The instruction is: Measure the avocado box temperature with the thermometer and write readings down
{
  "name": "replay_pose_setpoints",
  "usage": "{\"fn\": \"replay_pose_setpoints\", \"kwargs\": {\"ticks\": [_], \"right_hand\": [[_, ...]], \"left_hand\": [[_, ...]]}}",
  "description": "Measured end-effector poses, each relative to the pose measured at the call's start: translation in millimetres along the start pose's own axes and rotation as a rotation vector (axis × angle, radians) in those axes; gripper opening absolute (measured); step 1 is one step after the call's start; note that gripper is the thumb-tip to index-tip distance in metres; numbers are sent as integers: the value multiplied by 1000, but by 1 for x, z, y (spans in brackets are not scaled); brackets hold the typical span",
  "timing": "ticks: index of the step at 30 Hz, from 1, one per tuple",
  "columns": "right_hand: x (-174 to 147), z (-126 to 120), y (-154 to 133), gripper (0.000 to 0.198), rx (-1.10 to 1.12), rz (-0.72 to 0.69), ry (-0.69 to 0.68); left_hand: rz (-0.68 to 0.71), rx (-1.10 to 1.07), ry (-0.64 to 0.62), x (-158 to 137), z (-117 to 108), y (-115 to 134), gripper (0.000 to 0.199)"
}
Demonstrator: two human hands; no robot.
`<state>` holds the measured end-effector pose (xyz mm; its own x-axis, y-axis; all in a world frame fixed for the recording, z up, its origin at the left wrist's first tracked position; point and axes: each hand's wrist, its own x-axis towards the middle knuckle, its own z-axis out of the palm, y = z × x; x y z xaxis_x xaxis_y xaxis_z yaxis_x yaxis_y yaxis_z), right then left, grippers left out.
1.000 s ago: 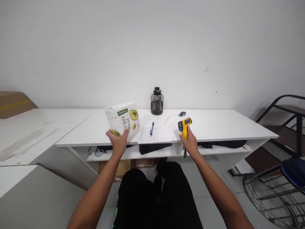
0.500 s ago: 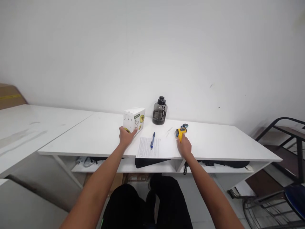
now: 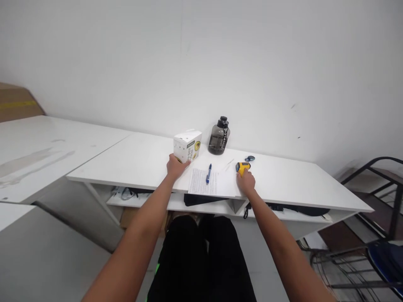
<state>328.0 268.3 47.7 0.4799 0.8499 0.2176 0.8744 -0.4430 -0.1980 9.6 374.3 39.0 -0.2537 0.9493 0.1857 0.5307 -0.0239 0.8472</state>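
My left hand (image 3: 176, 166) is closed around the lower front of a white carton (image 3: 186, 144) with avocado pictures and green print. The carton stands upright on the white table. On the right, my right hand (image 3: 246, 181) grips the handle of a yellow-and-black infrared thermometer (image 3: 243, 167), its front end pointing left; the fingers hide most of the handle. Between my hands lies a sheet of printed paper (image 3: 201, 184) at the table's front edge, with a blue pen (image 3: 208, 174) on it. A small dark blue item (image 3: 250, 158), too small to name, sits just behind the thermometer.
A dark translucent water jug (image 3: 218, 136) stands against the wall behind the paper. Under the tabletop (image 3: 302, 180), an open shelf (image 3: 176, 203) holds cables and dark items. A cardboard box (image 3: 19, 102) is at far left, a metal-framed chair (image 3: 385, 262) at right.
The whole view has shifted, so the table's things appear higher and slightly right. My right hand has moved slightly with the thermometer, which sits more level. My left hand keeps hold of the carton.
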Motion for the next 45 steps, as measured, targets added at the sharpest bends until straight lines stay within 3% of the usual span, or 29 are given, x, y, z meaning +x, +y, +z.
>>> {"fn": "replay_pose_setpoints", "kwargs": {"ticks": [6,9,12,15,18,21,23,27,29,31,35,40,45], "right_hand": [[11,-31,-8,45,-66,-10,-222],[14,-40,-17,40,-108,-40,-210],[9,-42,-34,40,-137,-234,-90],[2,-37,-63,45,-31,-281,-28],[-3,-24,-97,54,144,-215,-152],[-7,-6,-124,59,209,-252,-255],[-8,2,-133,52,271,-300,-259],[-1,3,-122,37,715,-332,-237],[3,0,-104,37,980,-320,-273],[4,1,-81,36,1104,-310,-252],[-2,13,-51,47,1111,-189,-68],[2,23,-54,55,1322,-147,-140],[6,24,-57,44,1127,-92,-102]], "left_hand": [[16,-18,-26,-2,-3,0,69],[15,-19,-22,-2,-2,-1,68],[10,-29,-11,-2,0,-3,69],[4,-50,-11,-3,1,-3,69],[-11,-59,-5,-5,-1,-2,69],[-8,-51,-4,-8,-3,0,68],[0,-53,-13,-9,-4,1,67],[-11,-76,-14,-10,-5,0,67],[-19,-81,-10,-9,-4,-1,67],[-22,-75,-5,-8,-2,-1,66],[-33,-46,11,-5,0,1,66],[-45,-9,27,-3,1,3,65],[-57,-20,19,-4,0,6,65]]}}
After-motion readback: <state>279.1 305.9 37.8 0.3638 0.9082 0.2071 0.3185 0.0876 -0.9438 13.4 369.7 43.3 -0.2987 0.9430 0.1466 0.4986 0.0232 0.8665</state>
